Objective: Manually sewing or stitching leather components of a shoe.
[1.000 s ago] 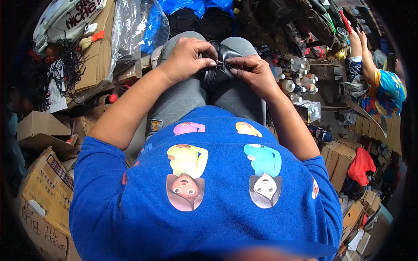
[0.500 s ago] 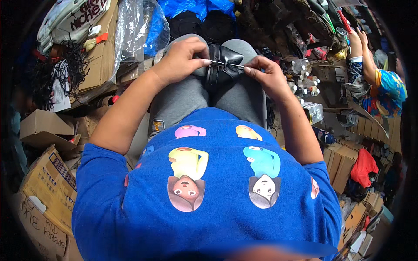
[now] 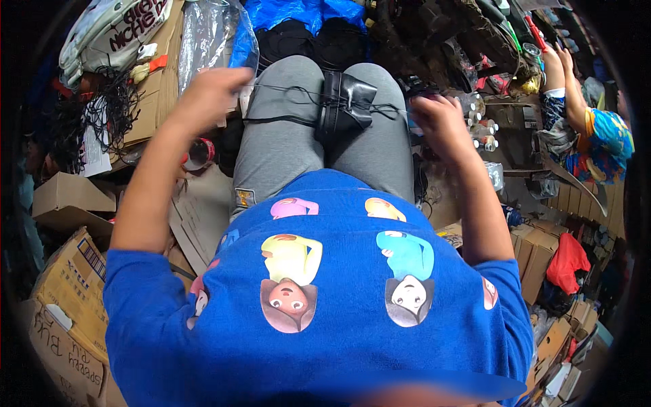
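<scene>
A black leather piece (image 3: pixel 351 102), which looks like a shoe upper, rests across my grey-trousered thighs. Dark thread (image 3: pixel 288 90) runs from it in loose curls to both sides. My left hand (image 3: pixel 217 93), smeared by motion, is out past my left knee with its fingers closed at one thread end. Beyond the right thigh, my right hand (image 3: pixel 442 123) is closed in a pinch where the other thread end reaches it; a thin light glint there may be a needle. A thicker black cord (image 3: pixel 281 120) lies over my left thigh.
Cardboard boxes (image 3: pixel 71 203) stand to my left, with a tangle of black laces (image 3: pixel 112 112) beyond them. Small clear bottles (image 3: pixel 485 129) are grouped at the right. Farther right, another person (image 3: pixel 597 146) in a colourful shirt sits. A blue plastic sheet (image 3: pixel 305 13) lies ahead.
Both hands have moved apart from close beside the leather piece, the left much farther out. Loops of thread now stretch from the piece toward each hand.
</scene>
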Action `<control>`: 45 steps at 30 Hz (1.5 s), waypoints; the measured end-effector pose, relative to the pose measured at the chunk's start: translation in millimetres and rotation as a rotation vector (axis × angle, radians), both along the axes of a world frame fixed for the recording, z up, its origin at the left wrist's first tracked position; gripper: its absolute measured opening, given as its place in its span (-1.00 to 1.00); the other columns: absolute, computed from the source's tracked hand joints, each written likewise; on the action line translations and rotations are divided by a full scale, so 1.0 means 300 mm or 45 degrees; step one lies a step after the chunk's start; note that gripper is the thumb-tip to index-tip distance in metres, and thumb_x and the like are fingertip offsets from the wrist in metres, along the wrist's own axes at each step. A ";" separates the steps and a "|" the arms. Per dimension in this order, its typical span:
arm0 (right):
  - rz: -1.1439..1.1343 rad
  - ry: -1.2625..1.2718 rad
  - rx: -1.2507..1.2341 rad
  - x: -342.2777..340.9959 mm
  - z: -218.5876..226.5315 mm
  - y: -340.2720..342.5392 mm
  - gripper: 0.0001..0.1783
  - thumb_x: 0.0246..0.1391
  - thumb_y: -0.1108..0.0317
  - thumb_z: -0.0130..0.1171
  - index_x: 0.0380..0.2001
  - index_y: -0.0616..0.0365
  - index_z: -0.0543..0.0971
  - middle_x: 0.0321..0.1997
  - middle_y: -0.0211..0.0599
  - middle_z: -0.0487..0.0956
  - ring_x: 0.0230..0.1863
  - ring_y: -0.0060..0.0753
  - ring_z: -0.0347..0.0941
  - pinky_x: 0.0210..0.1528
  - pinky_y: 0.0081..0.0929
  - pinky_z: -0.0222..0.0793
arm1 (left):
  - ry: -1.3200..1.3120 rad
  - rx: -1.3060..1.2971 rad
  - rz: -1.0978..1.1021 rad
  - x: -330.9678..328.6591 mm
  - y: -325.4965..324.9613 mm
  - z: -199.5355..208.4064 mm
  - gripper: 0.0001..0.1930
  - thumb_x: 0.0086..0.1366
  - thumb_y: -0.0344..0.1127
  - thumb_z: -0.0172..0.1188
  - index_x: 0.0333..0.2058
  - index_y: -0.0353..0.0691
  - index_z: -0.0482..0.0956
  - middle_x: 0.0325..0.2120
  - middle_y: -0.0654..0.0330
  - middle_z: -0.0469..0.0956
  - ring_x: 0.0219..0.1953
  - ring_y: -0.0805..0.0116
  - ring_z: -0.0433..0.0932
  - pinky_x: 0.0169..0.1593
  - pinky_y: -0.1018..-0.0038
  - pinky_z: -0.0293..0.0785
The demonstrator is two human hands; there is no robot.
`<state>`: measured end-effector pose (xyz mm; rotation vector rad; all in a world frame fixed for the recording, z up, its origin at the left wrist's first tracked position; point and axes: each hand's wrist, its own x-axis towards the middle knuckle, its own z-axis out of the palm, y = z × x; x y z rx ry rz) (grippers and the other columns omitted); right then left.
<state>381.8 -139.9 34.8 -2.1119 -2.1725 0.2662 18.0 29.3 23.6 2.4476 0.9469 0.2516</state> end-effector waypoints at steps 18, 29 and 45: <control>-1.153 1.909 0.679 0.347 0.034 -0.192 -0.87 0.26 0.24 0.07 -0.34 0.01 0.45 -0.55 -0.52 0.40 -0.53 -0.57 0.34 -0.40 -0.48 0.33 | -1.758 -0.960 0.541 -0.427 0.179 0.122 -0.90 0.38 -0.33 0.03 -0.34 -0.13 0.48 -0.63 0.41 0.23 -0.61 0.64 0.16 -0.52 0.64 0.14; -0.174 0.941 -0.421 0.050 -0.004 0.182 -0.55 0.09 0.16 0.25 0.00 0.17 0.55 -0.11 -0.41 0.59 -0.19 -0.59 0.45 -0.15 -0.59 0.34 | -0.251 -0.353 -0.437 0.232 0.142 -0.022 -0.56 0.19 -0.20 0.24 0.04 -0.17 0.52 -0.05 0.12 0.56 0.01 0.32 0.50 0.09 0.44 0.39; -0.171 0.775 0.005 -0.088 0.023 -0.043 -0.69 -0.01 0.46 0.25 -0.13 0.07 0.64 -0.39 -0.27 0.48 -0.32 -0.35 0.46 -0.22 -0.49 0.36 | 0.012 -0.372 -0.465 0.479 -0.003 -0.083 -0.40 -0.20 -0.14 0.50 -0.13 -0.22 0.59 -0.28 0.04 0.55 -0.18 0.13 0.53 -0.08 0.36 0.43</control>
